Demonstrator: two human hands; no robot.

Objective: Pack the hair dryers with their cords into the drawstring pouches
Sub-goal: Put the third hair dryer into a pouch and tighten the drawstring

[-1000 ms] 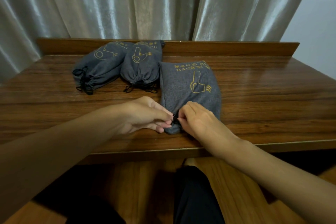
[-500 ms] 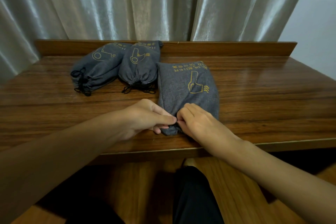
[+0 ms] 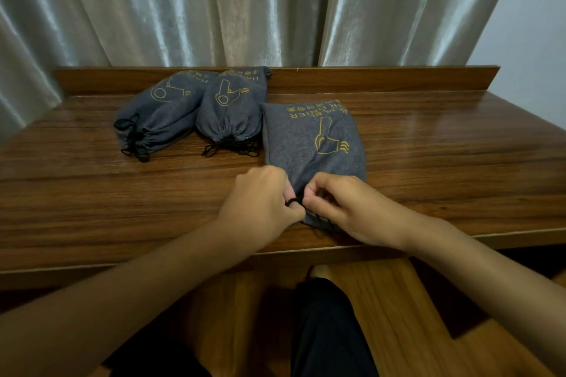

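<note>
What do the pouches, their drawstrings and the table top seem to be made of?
Near pouch: grey woven cloth, matte and heathered, with a yellow print; likely cotton or felt-like fabric. Drawstring: thin black cord, probably braided. Table: wood or wood-look laminate with a glossy finish; streaky grain and bright reflections show.

— What's in front of you?

— A dark wooden surface (image 3: 444, 162), glossy, with a raised lip along its far edge.

— What lies on it?

— Three grey pouches with yellow dryer prints. The left pouch (image 3: 159, 113) and the middle pouch (image 3: 232, 110) lie side by side, touching, far ends against the lip, mouths cinched, black cords loose on the wood. The near pouch (image 3: 312, 144) lies just right of them, its mouth toward my edge.
</note>
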